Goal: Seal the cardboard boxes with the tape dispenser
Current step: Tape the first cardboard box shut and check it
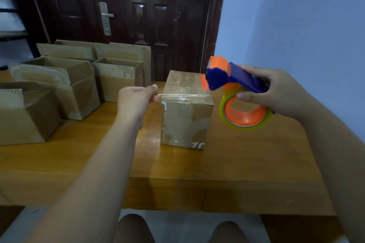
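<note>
A: Wooden table (237,163), dark door (138,16) behind. At 9 o'clock?
B: Open boxes (79,89), flaps up, contents unclear. Left hand (134,100) pinches the tape strip (183,95) end.
A: Centre?
B: Closed box (185,120). Strip runs 9-to-3 at its top front edge.
A: 3 o'clock?
B: Right hand (276,90) grips tape dispenser (237,81) above the table, head pointing to 10 o'clock.

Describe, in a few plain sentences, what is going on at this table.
A person is taping up boxes at a wooden table. The right hand holds the tape dispenser in the air beside a closed box. The left hand pinches the end of a strip of clear tape, stretched level with the box's top front edge. Open boxes stand to the left.
</note>
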